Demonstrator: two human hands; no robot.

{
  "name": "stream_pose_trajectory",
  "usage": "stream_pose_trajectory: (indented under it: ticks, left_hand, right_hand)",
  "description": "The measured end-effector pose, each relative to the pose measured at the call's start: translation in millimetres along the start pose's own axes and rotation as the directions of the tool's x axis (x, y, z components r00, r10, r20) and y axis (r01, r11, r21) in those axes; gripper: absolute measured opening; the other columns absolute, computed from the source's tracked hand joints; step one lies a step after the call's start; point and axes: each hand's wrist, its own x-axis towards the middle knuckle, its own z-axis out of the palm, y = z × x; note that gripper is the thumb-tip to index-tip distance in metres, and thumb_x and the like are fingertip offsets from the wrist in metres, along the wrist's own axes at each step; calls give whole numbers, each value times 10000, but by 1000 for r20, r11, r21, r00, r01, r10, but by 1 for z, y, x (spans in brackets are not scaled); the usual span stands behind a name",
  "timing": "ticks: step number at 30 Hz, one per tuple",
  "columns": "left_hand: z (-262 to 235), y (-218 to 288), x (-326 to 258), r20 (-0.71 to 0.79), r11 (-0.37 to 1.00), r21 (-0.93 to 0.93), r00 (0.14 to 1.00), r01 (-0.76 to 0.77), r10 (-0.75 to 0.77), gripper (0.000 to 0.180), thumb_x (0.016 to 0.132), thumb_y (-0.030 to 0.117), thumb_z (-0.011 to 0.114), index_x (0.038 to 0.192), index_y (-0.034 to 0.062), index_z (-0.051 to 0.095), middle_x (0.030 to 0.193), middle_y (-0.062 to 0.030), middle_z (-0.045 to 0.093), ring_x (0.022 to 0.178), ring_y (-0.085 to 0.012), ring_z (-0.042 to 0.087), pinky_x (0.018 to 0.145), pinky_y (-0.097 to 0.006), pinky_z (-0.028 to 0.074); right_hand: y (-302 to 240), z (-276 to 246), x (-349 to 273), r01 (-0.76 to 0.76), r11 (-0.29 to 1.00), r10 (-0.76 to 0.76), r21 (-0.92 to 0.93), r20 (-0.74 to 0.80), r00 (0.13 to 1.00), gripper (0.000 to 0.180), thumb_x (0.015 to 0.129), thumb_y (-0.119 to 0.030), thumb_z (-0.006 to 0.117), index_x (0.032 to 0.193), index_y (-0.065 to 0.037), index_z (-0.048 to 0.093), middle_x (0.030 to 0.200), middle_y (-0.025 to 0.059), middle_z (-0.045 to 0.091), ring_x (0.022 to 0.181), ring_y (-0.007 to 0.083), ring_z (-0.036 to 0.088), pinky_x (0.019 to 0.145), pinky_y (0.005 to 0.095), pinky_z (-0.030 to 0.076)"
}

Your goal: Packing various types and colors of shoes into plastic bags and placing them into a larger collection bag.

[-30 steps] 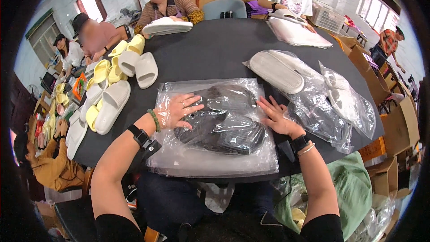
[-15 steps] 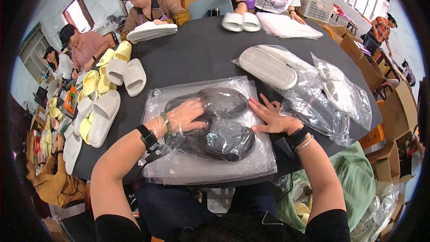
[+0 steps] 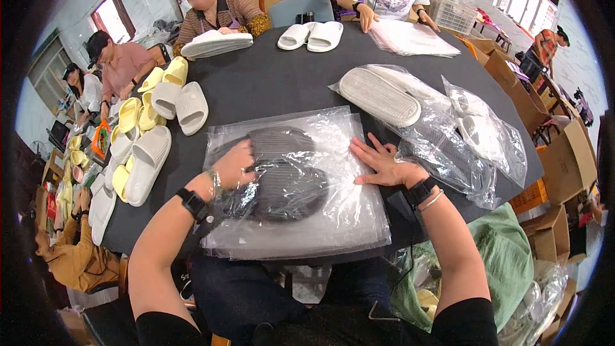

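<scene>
A pair of dark ribbed slippers (image 3: pixel 291 182) lies side by side in a clear plastic bag, on a stack of clear bags (image 3: pixel 349 221) in front of me. My left hand (image 3: pixel 234 165) reaches in from the left, its fingers curled against the slippers' left part. Glare on the film hides the exact hold of the fingertips. My right hand (image 3: pixel 383 163) rests open, fingers spread, on the right edge of the bags.
Bagged white slippers (image 3: pixel 379 97) and bagged dark slippers (image 3: pixel 451 160) lie to the right. Grey slippers (image 3: pixel 150 163) and yellow slippers (image 3: pixel 148 110) line the left edge. White slippers (image 3: pixel 325 36) sit across the black table (image 3: pixel 256 83). A green sack (image 3: pixel 503 250) stands below right. Several people work around.
My left hand and the dark slippers have shifted left, while my right hand stays nearly in place. Across the table, the white slippers moved left, and that person's hand now touches the plastic sheets.
</scene>
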Motion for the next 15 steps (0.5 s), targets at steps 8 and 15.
stream_pose_trajectory:
  ticks: [8, 15]
  left_hand:
    - [-75, 21, -128, 39, 858, 80, 858, 508, -512, 366, 755, 188, 667, 1070, 2, 669, 1267, -225, 564, 1234, -405, 455, 1091, -437, 346]
    - [-170, 45, -170, -223, 623, 386, 724, 680, -653, 276, 704, 181, 726, 784, -43, 586, 969, -241, 569, 995, -423, 523, 895, -459, 442]
  right_hand:
    - [-3, -8, 2, 13, 1000, -13, -5, 5, 1000, 979, 849, -716, 496, 1564, -186, 90, 1637, 51, 12, 1490, 361, -57, 1159, 593, 60]
    - [-14, -13, -17, 11, 994, -1, 113, -89, 996, 981, 851, -527, 648, 1560, -147, 87, 1631, 108, 31, 1490, 377, 15, 1159, 567, 141]
